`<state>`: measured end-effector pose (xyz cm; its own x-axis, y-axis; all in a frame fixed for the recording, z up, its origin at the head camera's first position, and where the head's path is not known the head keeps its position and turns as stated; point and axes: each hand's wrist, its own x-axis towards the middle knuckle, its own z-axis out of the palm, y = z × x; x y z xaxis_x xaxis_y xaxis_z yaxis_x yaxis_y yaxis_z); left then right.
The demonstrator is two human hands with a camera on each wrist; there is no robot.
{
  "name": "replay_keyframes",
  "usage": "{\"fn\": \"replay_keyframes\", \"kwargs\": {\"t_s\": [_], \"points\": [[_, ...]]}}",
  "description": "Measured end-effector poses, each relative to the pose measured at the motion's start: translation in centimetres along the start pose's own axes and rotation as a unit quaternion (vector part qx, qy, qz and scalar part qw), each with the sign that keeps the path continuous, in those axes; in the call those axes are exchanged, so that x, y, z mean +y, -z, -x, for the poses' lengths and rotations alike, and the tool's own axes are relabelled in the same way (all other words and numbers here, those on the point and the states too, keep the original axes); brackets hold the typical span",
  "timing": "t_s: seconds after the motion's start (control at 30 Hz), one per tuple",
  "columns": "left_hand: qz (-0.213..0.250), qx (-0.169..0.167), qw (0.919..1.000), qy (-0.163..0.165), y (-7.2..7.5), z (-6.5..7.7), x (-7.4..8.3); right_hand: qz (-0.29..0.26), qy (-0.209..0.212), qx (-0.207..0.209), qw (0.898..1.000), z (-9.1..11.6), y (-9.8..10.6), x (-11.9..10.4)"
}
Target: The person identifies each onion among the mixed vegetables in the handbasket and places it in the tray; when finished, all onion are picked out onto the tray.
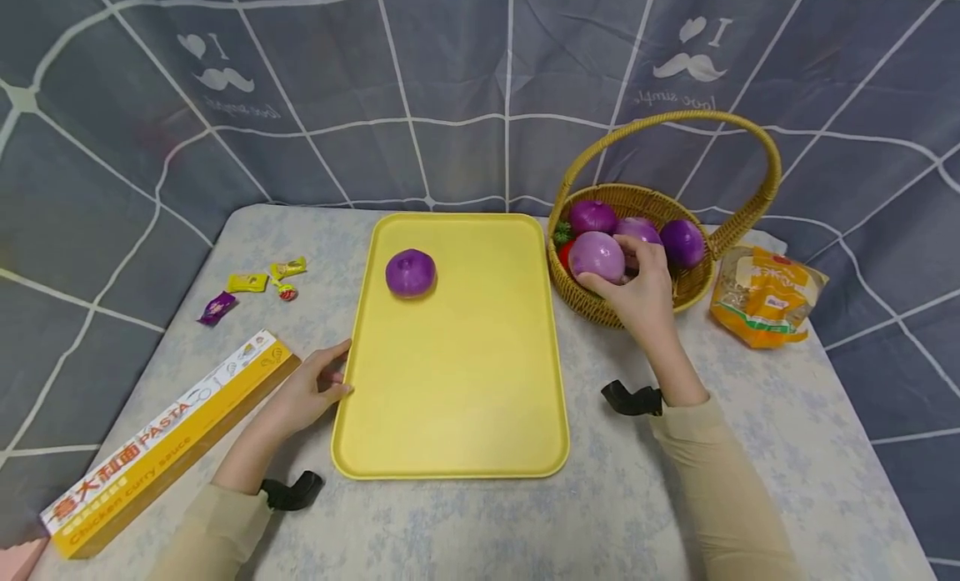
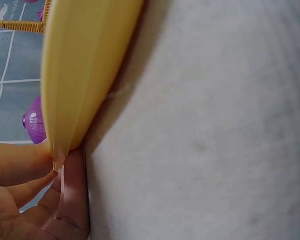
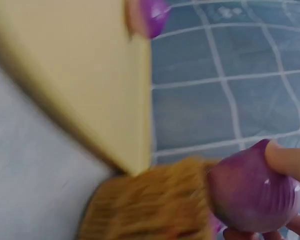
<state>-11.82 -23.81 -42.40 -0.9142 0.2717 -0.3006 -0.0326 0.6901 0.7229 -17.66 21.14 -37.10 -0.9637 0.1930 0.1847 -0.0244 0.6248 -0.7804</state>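
Observation:
In my right hand (image 1: 637, 285) is a pale purple onion (image 1: 597, 257), gripped between thumb and fingers over the front of a wicker basket (image 1: 592, 306). Close up in the right wrist view, that onion looks purple and glossy. More purple onions (image 1: 682, 243) and a red thing with a green top (image 1: 566, 252) lie in the basket. My left hand (image 1: 307, 389) pinches the left rim of a yellow tray (image 1: 450, 381), thumb above and fingers beneath in the left wrist view. A dark purple onion (image 1: 410, 273) sits at the tray's upper left.
Left of the tray lie a long pasta box (image 1: 172, 448) and several wrapped candies (image 1: 247, 282). An orange and clear food bag (image 1: 768, 298) stands right of the basket, whose tall handle (image 1: 675, 118) arches overhead. A grey checked curtain (image 1: 465, 81) hangs behind the table.

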Motion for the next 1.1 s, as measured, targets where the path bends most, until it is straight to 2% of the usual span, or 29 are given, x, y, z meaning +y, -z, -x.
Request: {"fn": "replay_keyframes", "kwargs": {"t_s": [0.13, 0.23, 0.47, 0.67, 0.83, 1.1], "points": [[0.002, -0.002, 1.0, -0.005, 0.0, -0.4, 0.3, -0.069, -0.027, -0.027, 0.997, -0.6, -0.5, -2.0], [0.003, -0.003, 1.0, -0.007, -0.1, -0.6, 0.5, -0.114, -0.042, -0.06, 0.991, -1.4, -2.1, -3.4], [0.005, -0.001, 0.9999, -0.011, -0.3, -0.8, 0.4, -0.216, -0.083, -0.126, 0.965, -3.0, -9.1, -4.1], [0.005, 0.001, 1.0, -0.008, -0.4, -0.6, 0.2, -0.235, -0.144, -0.17, 0.946, -3.0, -14.3, -3.2], [0.009, 0.001, 0.9999, 0.005, -0.5, -0.4, 0.1, -0.202, -0.141, -0.176, 0.953, -2.9, -16.1, -3.2], [-0.011, 0.012, 0.9999, 0.003, -0.3, 0.1, -0.1, -0.143, -0.111, -0.185, 0.966, -2.9, -17.1, -3.5]]}}
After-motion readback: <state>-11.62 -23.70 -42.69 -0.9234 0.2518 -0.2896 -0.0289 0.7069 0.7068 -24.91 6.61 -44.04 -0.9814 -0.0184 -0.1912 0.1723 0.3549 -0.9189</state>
